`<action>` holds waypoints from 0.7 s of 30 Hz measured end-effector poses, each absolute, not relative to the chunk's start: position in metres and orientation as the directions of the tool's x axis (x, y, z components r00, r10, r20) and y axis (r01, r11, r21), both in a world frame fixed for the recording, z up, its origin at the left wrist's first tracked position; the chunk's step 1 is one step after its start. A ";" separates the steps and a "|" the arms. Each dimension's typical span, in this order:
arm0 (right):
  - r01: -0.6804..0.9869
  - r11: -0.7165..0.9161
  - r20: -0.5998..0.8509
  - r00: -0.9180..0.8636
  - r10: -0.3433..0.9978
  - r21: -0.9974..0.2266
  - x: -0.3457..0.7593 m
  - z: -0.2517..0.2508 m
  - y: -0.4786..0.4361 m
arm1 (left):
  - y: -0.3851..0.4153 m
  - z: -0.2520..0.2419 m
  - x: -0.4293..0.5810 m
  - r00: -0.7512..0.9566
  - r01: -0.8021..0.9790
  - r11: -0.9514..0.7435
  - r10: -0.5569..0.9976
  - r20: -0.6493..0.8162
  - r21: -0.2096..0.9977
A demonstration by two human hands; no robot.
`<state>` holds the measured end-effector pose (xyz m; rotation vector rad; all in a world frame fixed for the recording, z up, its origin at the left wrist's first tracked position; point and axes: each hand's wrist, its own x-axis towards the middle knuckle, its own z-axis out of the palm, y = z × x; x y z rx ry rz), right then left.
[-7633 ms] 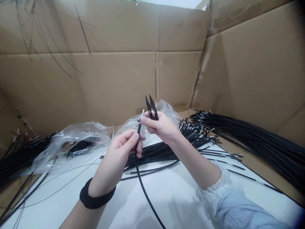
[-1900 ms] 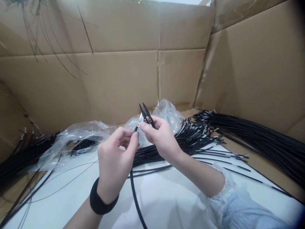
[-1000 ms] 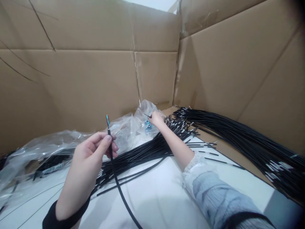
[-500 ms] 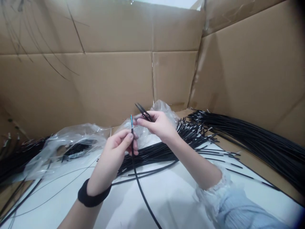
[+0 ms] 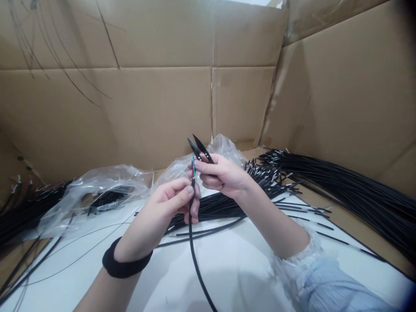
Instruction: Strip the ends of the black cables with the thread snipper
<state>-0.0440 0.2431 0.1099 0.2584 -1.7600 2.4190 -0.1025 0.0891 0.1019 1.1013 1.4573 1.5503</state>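
Observation:
A black cable (image 5: 194, 251) runs up from the lower edge of the head view into my left hand (image 5: 177, 200). That hand pinches it just below its stripped end, where thin blue and whitish inner wires (image 5: 194, 167) stick up. My right hand (image 5: 224, 173) is closed around a pair of black thread snips (image 5: 199, 149), whose two pointed blades stand apart and point up and to the left. The fingertips of my right hand are at the bare wires; whether they grip a wire I cannot make out.
Behind my hands a bundle of black cables (image 5: 221, 206) lies on a white board (image 5: 247, 268). Another large bundle (image 5: 344, 195) is at the right, more cables (image 5: 35, 206) at the left. Clear plastic bags (image 5: 97, 186) lie between. Cardboard walls (image 5: 146, 104) enclose the back and right.
My left hand and the cable have shifted right, bringing the bare wires against my right fingers. The snips' blades now show spread further apart.

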 end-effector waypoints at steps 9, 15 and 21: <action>-0.209 -0.382 0.253 -0.965 -0.068 -0.900 -0.038 0.110 0.235 | 0.086 0.099 -0.099 -0.216 -0.226 -0.081 0.976 0.031 0.971; -0.274 -0.348 0.280 -0.959 0.034 -0.896 -0.030 0.112 0.224 | 0.088 0.100 -0.094 -0.251 -0.161 -0.122 0.965 0.079 0.979; -0.430 -0.084 0.393 -0.877 0.277 -0.899 -0.024 0.115 0.221 | 0.088 0.101 -0.090 -0.332 -0.054 -0.140 0.936 0.114 0.989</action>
